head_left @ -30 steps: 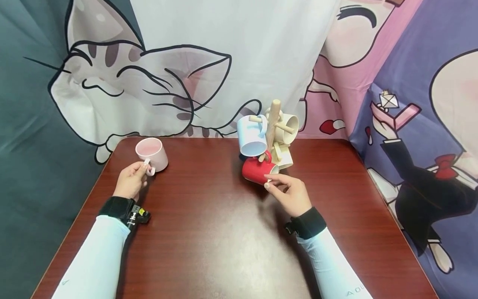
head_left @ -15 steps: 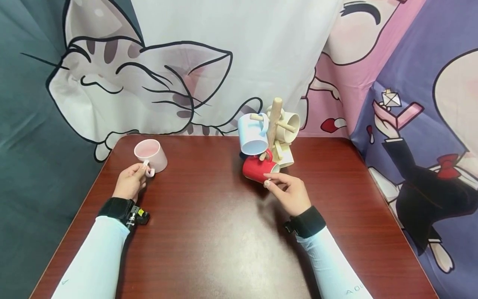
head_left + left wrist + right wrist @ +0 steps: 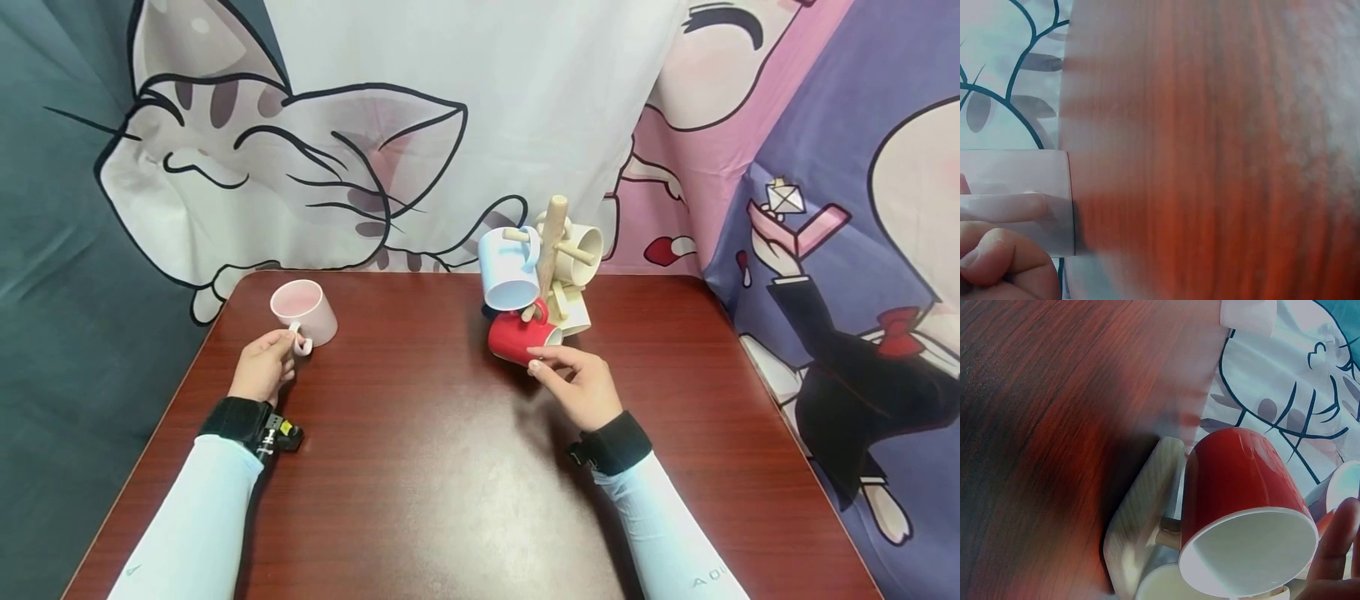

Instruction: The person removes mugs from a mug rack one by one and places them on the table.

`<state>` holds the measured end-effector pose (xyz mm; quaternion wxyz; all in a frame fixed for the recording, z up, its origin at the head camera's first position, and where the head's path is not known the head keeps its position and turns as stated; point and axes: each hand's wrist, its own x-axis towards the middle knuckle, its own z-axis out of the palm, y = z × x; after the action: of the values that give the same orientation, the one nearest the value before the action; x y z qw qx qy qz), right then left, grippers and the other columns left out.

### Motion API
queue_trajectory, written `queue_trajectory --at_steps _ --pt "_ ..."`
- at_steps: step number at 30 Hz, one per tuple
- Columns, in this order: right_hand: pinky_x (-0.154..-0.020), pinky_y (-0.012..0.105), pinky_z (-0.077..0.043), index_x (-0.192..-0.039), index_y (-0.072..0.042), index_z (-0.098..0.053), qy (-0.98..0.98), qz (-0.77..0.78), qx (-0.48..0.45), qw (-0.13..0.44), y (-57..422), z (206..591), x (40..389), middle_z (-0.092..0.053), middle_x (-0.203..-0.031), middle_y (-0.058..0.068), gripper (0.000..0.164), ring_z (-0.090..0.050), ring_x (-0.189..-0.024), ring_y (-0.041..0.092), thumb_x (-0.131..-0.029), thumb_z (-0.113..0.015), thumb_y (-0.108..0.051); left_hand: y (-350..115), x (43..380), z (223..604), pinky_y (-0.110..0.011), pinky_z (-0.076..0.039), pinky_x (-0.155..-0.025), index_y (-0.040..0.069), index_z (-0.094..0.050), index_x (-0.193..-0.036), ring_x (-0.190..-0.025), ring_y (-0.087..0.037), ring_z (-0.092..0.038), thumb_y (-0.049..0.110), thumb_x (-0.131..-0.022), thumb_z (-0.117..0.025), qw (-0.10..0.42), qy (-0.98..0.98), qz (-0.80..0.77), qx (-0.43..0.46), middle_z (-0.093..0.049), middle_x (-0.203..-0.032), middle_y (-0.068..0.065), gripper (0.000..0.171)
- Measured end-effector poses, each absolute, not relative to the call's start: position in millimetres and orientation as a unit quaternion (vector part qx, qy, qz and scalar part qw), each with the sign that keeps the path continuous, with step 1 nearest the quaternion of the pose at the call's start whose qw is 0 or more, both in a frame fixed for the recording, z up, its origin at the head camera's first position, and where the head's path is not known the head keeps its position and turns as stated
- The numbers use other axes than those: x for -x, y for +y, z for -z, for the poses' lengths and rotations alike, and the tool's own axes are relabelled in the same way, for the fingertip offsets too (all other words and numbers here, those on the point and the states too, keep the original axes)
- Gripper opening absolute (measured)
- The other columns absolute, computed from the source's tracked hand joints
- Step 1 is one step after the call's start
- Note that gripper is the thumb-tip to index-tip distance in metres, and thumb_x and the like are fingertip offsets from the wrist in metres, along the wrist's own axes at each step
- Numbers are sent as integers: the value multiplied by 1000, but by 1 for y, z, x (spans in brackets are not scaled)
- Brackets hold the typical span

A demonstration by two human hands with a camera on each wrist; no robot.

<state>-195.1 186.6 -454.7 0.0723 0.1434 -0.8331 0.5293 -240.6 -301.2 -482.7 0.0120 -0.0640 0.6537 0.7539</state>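
Backdrop: Cartoon-printed cloth (image 3: 352,183), a smiling striped cat at its left, is hanging behind a reddish-brown wooden desk (image 3: 420,467).
Pink mug: Upright at the desk's far left corner, the pale pink mug (image 3: 320,321) is turning its handle (image 3: 303,344) toward the person.
Left hand: The person's left hand (image 3: 261,365) is pinching that handle between thumb and curled fingers.
Mug tree: Near the desk's far edge, right of centre, a wooden mug tree (image 3: 553,225) is carrying a light blue mug (image 3: 506,271), an upper cream mug (image 3: 587,250), a lower cream mug (image 3: 575,315) and a red mug.
Red mug: Lying sideways, the red mug (image 3: 512,337) is hanging by its handle from a low peg, its white-lined mouth facing the right hand.
Right hand: The right hand (image 3: 585,392) is keeping thumb and forefinger slightly apart beside that rim; whether they are gripping it, the views cannot tell.
Sleeves: Pale blue sleeves (image 3: 187,521) are covering both forearms, below black wrist straps (image 3: 234,418).
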Motion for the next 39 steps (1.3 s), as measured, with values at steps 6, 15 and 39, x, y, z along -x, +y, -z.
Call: queue_trajectory --at_steps 6,15,39 --pt "-71 30 -59 -122 -6 -83 -835 -527 -137 79 187 452 196 -80 -92 4 21 -74 -78 28 -101 -81 -11 -307 248 499 -24 -37 -52 3 -69 -115 -58 -9 -43 25 -118 -51 -17 751 -650 117 -51 -72 5 29" --pt "-62 27 -50 -118 -6 -84 -857 -488 -92 137 191 427 204 -79 -86 6 19 -67 -70 22 -102 -81 -16 -284 246 483 -22 -39 -48 3 -60 -121 -55 -7 -46 29 -116 -55 -114 731 -647 185 -53 -71 4 27" --pt "-74 46 -62 -120 -17 -86 -917 -358 43 170 140 356 250 -80 -95 5 38 -71 -87 25 -103 -76 -50 -217 217 482 -22 -35 -49 3 -66 -109 -53 -7 -39 16 -115 -56 -71 715 -691 78 -44 -63 8 17"
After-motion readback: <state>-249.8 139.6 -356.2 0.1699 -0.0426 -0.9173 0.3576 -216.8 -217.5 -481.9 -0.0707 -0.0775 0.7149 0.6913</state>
